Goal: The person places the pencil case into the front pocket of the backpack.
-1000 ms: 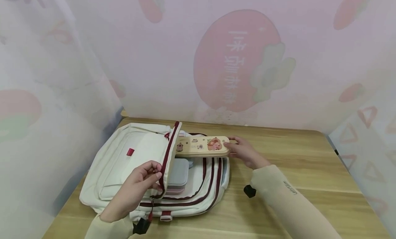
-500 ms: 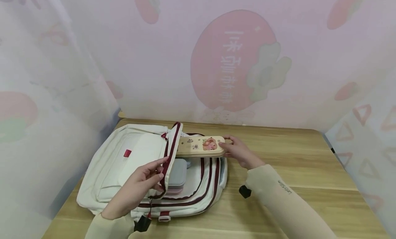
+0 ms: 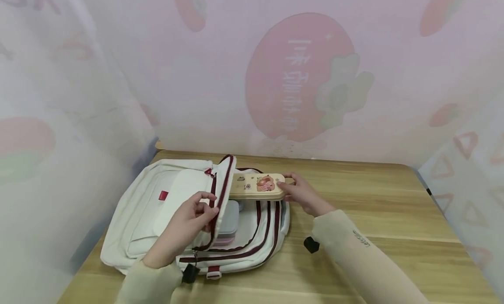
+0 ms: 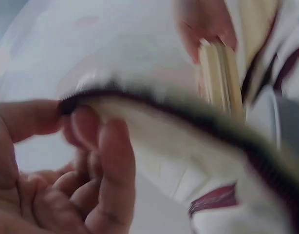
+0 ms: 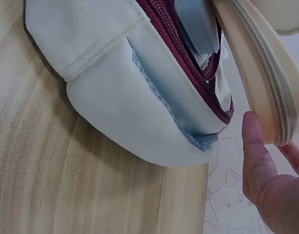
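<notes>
A cream backpack [image 3: 138, 221] with dark red zips lies on the table, its front panel lifted. My left hand [image 3: 183, 227] pinches the zipped edge [image 4: 154, 105] of that panel between thumb and fingers. With thumb and fingers my right hand [image 3: 305, 195] grips the right end of a cream zipped pencil case [image 3: 252, 186] printed with cartoon figures. The case's left end is hidden behind the panel. In the right wrist view, the pencil case [image 5: 259, 68] is held above the bag's side. Inside the opening, a grey box [image 3: 232, 217] sits on something pink [image 3: 224, 241].
The wooden table [image 3: 374, 199] extends to the right of the bag. A strawberry-printed curtain [image 3: 197, 98] stands behind the table and along its sides. A mesh-edged side pocket [image 5: 164, 102] shows on the bag. Black wrist devices [image 3: 312, 244] hang at both sleeves.
The pencil case has slid a little left, further behind the panel, with my right hand. My left hand has drawn the panel's edge slightly rightward over it.
</notes>
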Available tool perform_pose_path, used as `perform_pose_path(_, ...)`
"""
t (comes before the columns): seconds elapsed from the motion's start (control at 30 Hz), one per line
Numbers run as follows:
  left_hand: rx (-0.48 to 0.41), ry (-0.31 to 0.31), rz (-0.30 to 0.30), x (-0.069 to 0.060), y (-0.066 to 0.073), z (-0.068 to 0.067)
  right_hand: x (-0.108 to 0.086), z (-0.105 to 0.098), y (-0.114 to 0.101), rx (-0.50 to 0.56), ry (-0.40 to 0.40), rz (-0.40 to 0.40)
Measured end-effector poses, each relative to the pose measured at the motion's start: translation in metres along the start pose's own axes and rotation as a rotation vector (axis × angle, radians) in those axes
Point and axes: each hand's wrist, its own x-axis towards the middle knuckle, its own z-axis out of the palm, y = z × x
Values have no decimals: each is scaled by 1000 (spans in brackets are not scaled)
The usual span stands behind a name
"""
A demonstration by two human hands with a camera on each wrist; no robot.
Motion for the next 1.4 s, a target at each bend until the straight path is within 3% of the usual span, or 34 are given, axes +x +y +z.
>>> perform_pose_path(0.13, 288, 112, 59, 15, 8, 11, 2, -2, 0, -2, -6, 8)
perform_pose_path(0.23, 392, 135, 101, 25, 13, 20, 4, 0, 1, 4, -15, 14)
perform_pose_path(0.37, 440, 112, 91, 38, 18, 28, 6, 1, 1, 3, -13, 10)
perform_pose_path(0.5, 445, 103, 28, 53, 17, 30, 7, 2, 1, 5, -13, 5)
perform_pose_path(0.6, 456, 63, -19, 62, 14, 30, 8, 4, 2, 11, -12, 7)
perform_pose_path(0.8, 376, -36, -45, 68, 10, 30, 8, 3, 4, 12, -13, 11)
perform_pose_path(0.97, 280, -76, -35, 64, 14, 26, 8, 4, 4, 20, -9, 4)
perform_pose_path(1.1, 264, -57, -67, 53, 17, 19, 7, 4, 5, 23, -17, 10)
perform_pose_path(1.23, 232, 0, -58, 43, 15, 12, 6, 3, 5, 17, -13, 13)
perform_pose_path(1.4, 36, 10, -58, 39, 7, 0, 9, 3, 1, 18, -11, -1)
